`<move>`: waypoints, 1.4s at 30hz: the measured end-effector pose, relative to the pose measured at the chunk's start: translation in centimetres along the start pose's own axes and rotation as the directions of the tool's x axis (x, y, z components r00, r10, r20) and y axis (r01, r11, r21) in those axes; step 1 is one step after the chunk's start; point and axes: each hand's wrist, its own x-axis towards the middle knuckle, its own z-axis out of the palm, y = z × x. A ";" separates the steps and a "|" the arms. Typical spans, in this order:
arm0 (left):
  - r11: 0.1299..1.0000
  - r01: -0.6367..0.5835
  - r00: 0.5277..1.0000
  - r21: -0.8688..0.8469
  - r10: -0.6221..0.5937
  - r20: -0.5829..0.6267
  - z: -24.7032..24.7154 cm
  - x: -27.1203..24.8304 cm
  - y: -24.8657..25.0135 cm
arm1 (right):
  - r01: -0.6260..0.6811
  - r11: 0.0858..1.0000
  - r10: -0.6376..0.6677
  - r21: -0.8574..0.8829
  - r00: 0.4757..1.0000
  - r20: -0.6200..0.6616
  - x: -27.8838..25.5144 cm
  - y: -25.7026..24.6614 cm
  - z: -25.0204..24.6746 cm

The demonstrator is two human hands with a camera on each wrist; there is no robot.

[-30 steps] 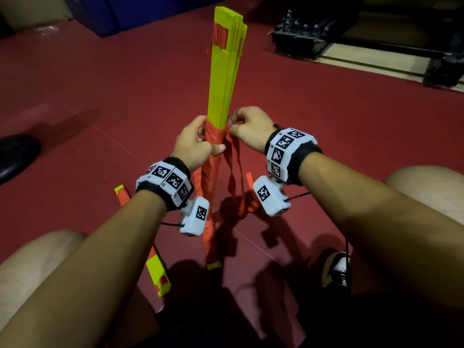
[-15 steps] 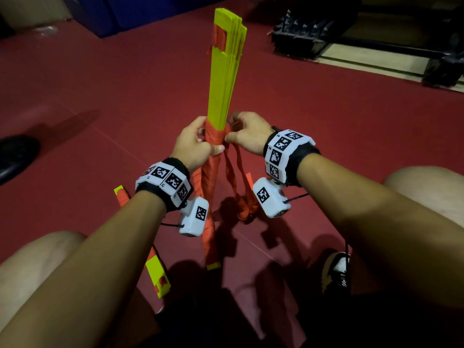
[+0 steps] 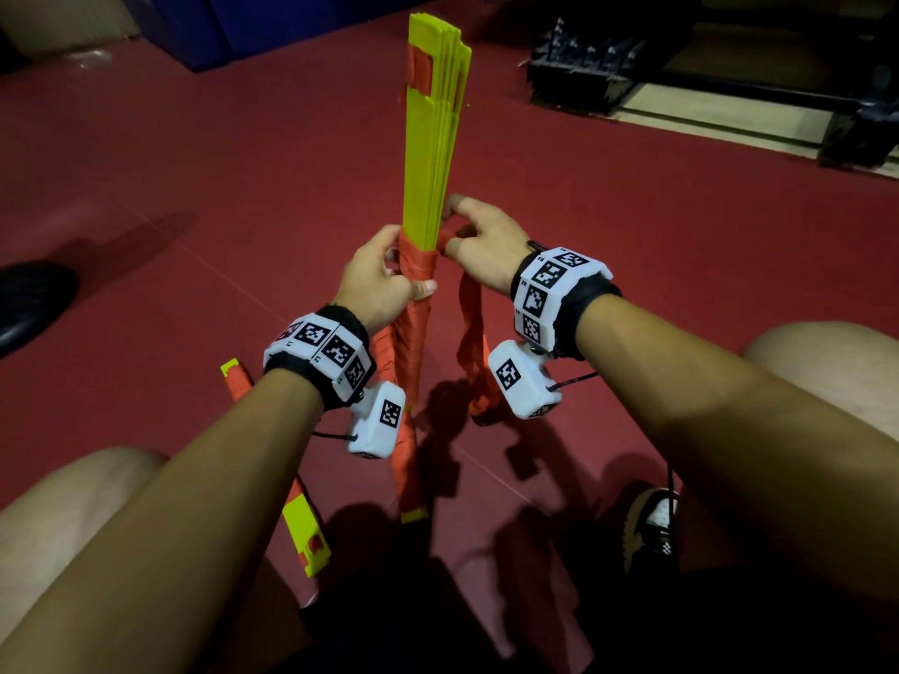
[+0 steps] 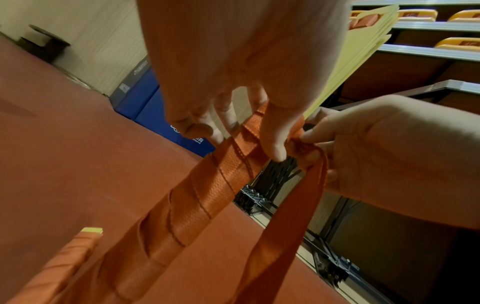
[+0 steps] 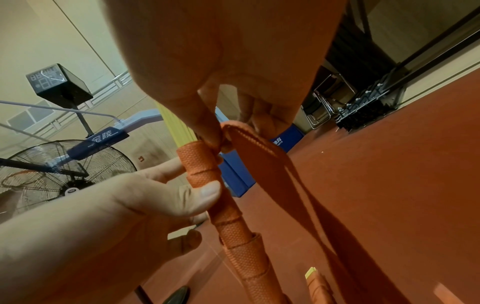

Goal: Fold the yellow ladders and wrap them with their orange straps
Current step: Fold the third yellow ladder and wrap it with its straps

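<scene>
Two hands at one upright folded yellow ladder (image 3: 433, 138) above the red floor (image 3: 681, 245), left hand (image 3: 374, 284) gripping its strap-wound lower half, right hand (image 3: 479, 240) pinching the loose orange strap (image 3: 471, 328) just beside the wrap, second wrapped ladder (image 3: 304, 522) lying on the floor

Blue padded mat (image 4: 155, 107): white logo plus small word "SPORTS", partly hidden by fingers. Same mat in right wrist view (image 5: 285, 142): Chinese characters ending "育" above "SPORTS". Blue arm of basketball stand (image 5: 103, 137): white "金陵". Wrist bands (image 3: 549, 294): black-white square markers, no readable text.
</scene>
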 end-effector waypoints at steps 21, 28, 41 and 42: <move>1.000 -0.015 1.000 0.018 0.015 -0.004 -0.2 0.1 -0.5 | 0.039 0.990 -0.042 -0.132 0.999 -0.021 -0.4 0.1 -0.4; 0.999 0.004 1.000 0.038 -0.003 -0.020 -0.4 0.1 -0.5 | 0.057 0.997 -0.058 -0.047 0.998 -0.020 0.4 0.5 0.0; 0.999 0.030 1.000 0.042 -0.029 -0.011 -0.2 0.1 -0.4 | 0.048 0.996 -0.047 0.069 0.999 -0.022 0.9 0.8 1.0; 0.999 0.035 0.999 0.038 -0.035 -0.018 -0.3 0.2 -0.5 | 0.056 0.996 -0.055 0.072 0.998 -0.004 0.8 0.8 1.0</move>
